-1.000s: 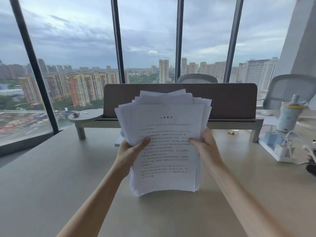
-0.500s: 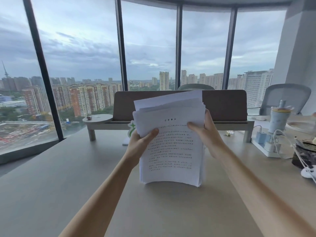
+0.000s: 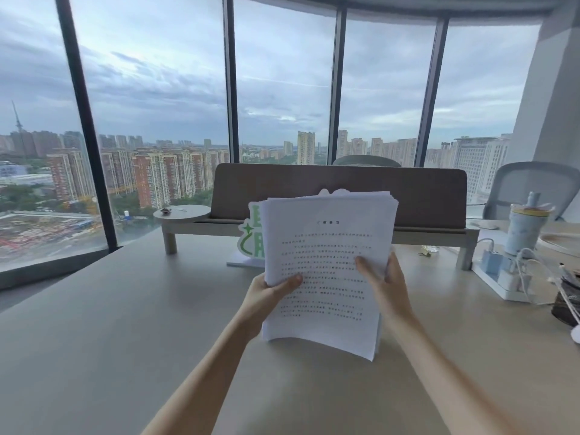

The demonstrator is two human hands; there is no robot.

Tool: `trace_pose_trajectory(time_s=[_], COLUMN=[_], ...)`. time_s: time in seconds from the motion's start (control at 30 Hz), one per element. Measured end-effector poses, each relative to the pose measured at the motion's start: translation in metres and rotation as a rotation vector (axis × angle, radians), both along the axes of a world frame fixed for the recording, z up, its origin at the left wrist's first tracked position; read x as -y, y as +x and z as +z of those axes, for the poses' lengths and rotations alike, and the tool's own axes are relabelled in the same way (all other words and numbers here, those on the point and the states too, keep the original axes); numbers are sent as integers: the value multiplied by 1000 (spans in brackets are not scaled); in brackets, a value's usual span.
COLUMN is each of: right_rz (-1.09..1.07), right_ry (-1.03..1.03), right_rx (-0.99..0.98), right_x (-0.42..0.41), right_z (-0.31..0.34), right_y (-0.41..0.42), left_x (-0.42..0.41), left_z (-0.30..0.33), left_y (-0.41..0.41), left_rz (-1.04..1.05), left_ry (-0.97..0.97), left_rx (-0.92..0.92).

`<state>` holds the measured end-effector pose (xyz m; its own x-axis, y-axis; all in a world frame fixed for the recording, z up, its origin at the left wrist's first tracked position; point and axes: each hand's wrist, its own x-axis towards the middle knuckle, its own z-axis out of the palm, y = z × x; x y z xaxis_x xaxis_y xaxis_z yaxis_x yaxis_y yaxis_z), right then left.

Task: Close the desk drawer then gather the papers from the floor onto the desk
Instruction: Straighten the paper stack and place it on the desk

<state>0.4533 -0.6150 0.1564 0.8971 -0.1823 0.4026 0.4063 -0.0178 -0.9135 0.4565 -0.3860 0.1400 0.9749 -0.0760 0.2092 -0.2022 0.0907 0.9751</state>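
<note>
— Pale wood is seen across the whole desk (image 3: 131,324), and it is bare in front; the papers (image 3: 326,271) are held upright over it, the lower edge appearing to rest on or just above the top.

— Nothing is blocked, then. What could be lost?

— The stack itself. It is held only at its two side edges, so sheets from the middle could be let slide down and out if the grip were loosened before the stack is laid flat. The lower edge is already bowed forward.

— And the upper edge?

— Uneven; some sheets are stood proud of the rest. If the stack is tapped hard to square it, these could be creased or fanned off toward the sign (image 3: 251,237) behind.

— How are the hands set?

— The left hand (image 3: 266,296) is closed on the left edge, thumb across the front page. The right hand (image 3: 386,284) is closed on the right edge, thumb likewise on the print, fingers hidden behind.

— The drawer?

— Not in view; its state cannot be told.
</note>
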Motion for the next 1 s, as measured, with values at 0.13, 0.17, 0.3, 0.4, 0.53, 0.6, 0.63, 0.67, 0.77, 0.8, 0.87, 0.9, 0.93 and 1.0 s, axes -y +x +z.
trace_pose_trajectory(time_s=[0.13, 0.17, 0.3, 0.4, 0.53, 0.6, 0.63, 0.67, 0.77, 0.8, 0.87, 0.9, 0.93, 1.0], right_rz=[-28, -37, -30, -13, -5, 1, 8, 12, -21, -24, 6, 28, 47, 35], right_ry=[17, 22, 24, 6, 14, 9, 12, 13, 45, 53, 33, -1, -36, -75], right_rx=[9, 15, 48, 44, -14, -41, -52, -59, -39, -26, -23, -49, -80, -109], right_x=[-5, -6, -10, -10, -10, -11, -11, -11, -11, -11, -15, -17, -19, -20], right_z=[-15, -13, -4, -13, -40, -51, -55, -56, -52, -51, -56, -61, -65, -69], right_y=[10, 13, 22, 22, 21, 19, 18, 18, 19, 19, 19, 18, 17, 17], left_x=[4, 6, 3, -1, 5, 10, 11, 12, 13, 13, 13, 13, 12, 9], left_z=[-13, -11, -7, -14, -32, -41, -43, -43, -38, -39, -43, -47, -51, -55], left_y=[10, 12, 20, 23, 24, 23, 21, 20, 17, 18, 16, 16, 15, 14], left_rz=[22, 38, 72, 63, 71, 63, 68, 79, 134, 158, 193, 208, 219, 241], left_ry=[-51, -61, -108, -94, -88, -33, -14, -13, -77, -90, -89, -75, -52, -38], left_rx=[-19, -16, 2, 10, -13, -8, 0, 11, 63, 75, 73, 53, 34, 27])
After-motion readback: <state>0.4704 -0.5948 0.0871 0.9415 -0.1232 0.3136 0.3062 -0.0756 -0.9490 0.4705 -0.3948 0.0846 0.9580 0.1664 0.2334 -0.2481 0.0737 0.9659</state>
